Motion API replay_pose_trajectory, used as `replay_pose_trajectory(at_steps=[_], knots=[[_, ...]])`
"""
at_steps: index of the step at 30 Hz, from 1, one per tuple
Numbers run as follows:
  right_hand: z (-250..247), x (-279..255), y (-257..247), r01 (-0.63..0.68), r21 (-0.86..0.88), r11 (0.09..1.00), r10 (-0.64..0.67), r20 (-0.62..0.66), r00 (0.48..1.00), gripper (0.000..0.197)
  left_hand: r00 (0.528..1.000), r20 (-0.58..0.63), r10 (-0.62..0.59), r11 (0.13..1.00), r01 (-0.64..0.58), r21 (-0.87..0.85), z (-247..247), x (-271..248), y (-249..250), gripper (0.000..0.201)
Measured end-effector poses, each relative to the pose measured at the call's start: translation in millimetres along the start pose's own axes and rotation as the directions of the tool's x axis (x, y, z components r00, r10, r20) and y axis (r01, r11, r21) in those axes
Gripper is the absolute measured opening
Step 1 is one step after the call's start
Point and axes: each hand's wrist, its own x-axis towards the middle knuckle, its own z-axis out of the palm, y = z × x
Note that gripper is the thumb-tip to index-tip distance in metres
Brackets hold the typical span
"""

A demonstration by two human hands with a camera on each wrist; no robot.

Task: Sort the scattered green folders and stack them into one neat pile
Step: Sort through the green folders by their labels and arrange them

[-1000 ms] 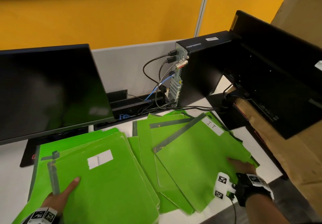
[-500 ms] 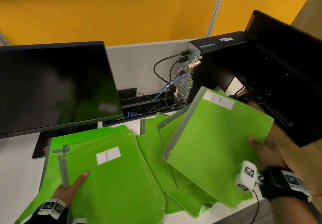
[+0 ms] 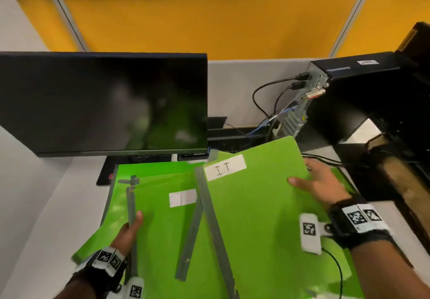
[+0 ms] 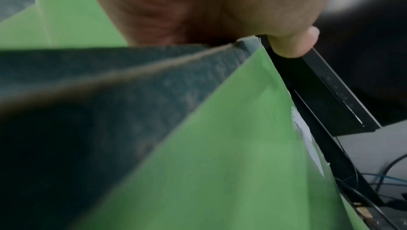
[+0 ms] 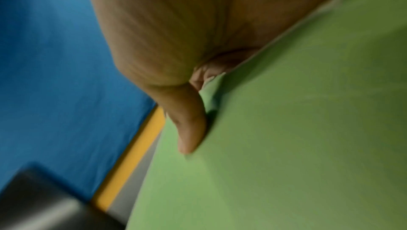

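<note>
A pile of green folders (image 3: 162,233) with grey spines lies on the white desk, front left; its top one bears a blank white label. My left hand (image 3: 129,232) grips that top folder by its grey spine (image 4: 123,87), thumb (image 4: 293,42) on top and fingers hidden beneath. My right hand (image 3: 320,183) holds a green folder labelled "I.T" (image 3: 256,210) by its right edge, thumb (image 5: 190,122) pressed on its cover. This folder hangs tilted, overlapping the pile's right side. More green folders (image 3: 344,183) show under my right hand.
A dark monitor (image 3: 104,103) stands right behind the pile. At the back right is a black PC tower (image 3: 353,94) with cables (image 3: 267,103). Another black monitor (image 3: 409,121) and a cardboard box (image 3: 398,182) close off the right. Bare desk (image 3: 46,205) lies left.
My right hand lifted the I.T folder off the right-hand heap and carried it left over the pile. My left hand went from lying on the pile to gripping the top folder's spine.
</note>
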Motion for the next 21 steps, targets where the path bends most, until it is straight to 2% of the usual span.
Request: replay_pose_trajectory(at_steps=[2,4,5,8,9,12,13,14,15,16,18,21], knots=[[35.5,17.2,-3.4,0.046,-0.139,0.989,-0.047,-0.005,0.999,0.039,1.000,0.026,-0.011,0.995,0.014,-0.097,-1.0,9.0,-9.1,0.133],[69.2,30.8,-7.6,0.091,-0.152,0.984,-0.099,-0.043,0.994,0.042,0.999,0.041,0.024,0.991,-0.018,-0.133,-1.2,0.9,-6.0,0.124],[85.6,36.9,-7.9,0.098,-0.148,0.984,-0.107,-0.057,0.993,0.043,0.998,0.045,0.054,0.992,-0.048,-0.120,-0.9,-5.8,-2.8,0.115],[127.2,51.2,3.0,0.097,-0.204,0.974,-0.110,-0.052,0.993,0.043,0.985,0.095,0.144,0.988,-0.138,-0.071,-1.0,-8.2,-6.7,0.105],[137.1,54.0,10.4,0.071,-0.220,0.973,-0.086,-0.058,0.995,0.042,0.987,0.099,0.129,0.990,-0.123,-0.063,-1.9,-7.9,-7.2,0.095],[149.4,50.9,40.1,-0.183,-0.245,0.952,0.148,-0.153,0.977,0.052,0.988,0.105,0.117,0.990,-0.108,-0.088,-3.3,-4.4,-8.1,0.078],[149.4,44.5,49.2,-0.279,-0.229,0.933,0.240,-0.187,0.953,0.055,0.988,0.103,0.117,0.989,-0.107,-0.103,-3.2,-4.9,-7.9,0.080],[148.8,36.4,56.0,-0.360,-0.215,0.908,0.318,-0.205,0.926,0.048,0.988,0.095,0.122,0.988,-0.111,-0.109,-2.6,-3.8,-9.3,0.088],[148.9,29.3,63.0,-0.408,-0.203,0.890,0.369,-0.203,0.907,0.033,0.990,0.089,0.107,0.989,-0.097,-0.110,-2.9,-3.0,-11.5,0.097],[151.2,21.5,65.8,-0.440,-0.198,0.876,0.405,-0.195,0.894,0.018,0.990,0.088,0.106,0.988,-0.095,-0.121,-3.3,-2.9,-12.5,0.102],[160.8,13.3,68.2,-0.454,-0.206,0.867,0.422,-0.182,0.888,0.012,0.993,0.092,0.078,0.979,-0.059,-0.196,-5.7,-1.4,-14.4,0.094],[180.3,14.1,63.2,-0.425,-0.219,0.878,0.397,-0.163,0.903,0.038,0.991,0.133,0.015,0.924,0.038,-0.380,-4.7,-4.2,-10.9,0.059]])
